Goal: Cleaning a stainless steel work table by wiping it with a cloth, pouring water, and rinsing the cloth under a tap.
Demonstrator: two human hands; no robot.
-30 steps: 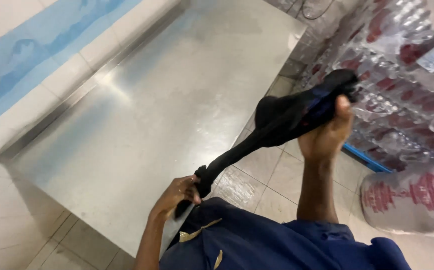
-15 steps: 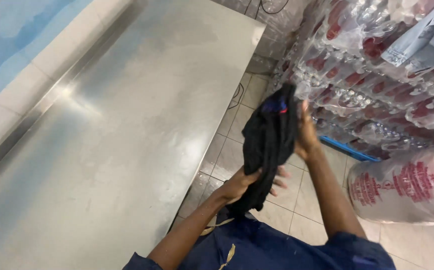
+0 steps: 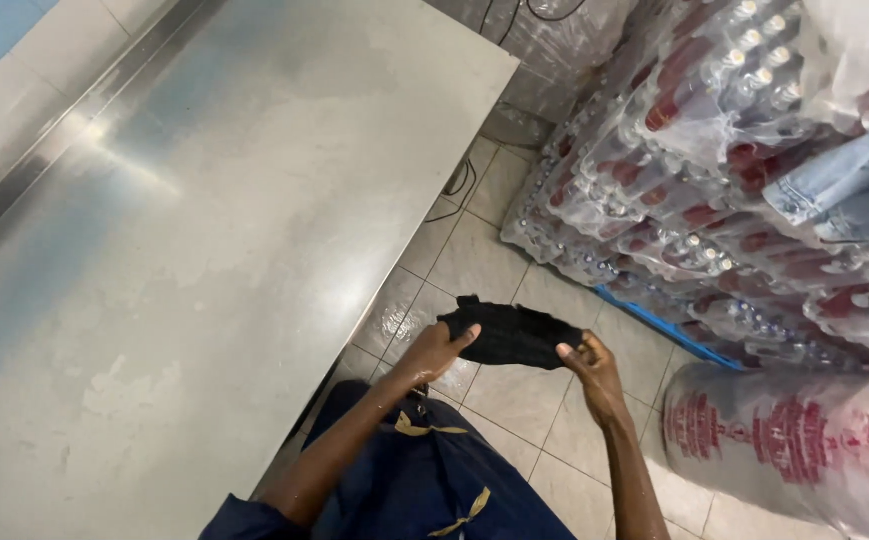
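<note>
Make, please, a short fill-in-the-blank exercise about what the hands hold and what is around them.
1. Both the left hand and the right hand hold a folded cloth whose colour is ____.
2. The cloth is held over the tiled ____, not over the table.
3. The table top is made of shiny ____.
4. On the person's right stand stacked packs of ____ wrapped in clear plastic.

Missing words: black; floor; metal; bottles
</note>
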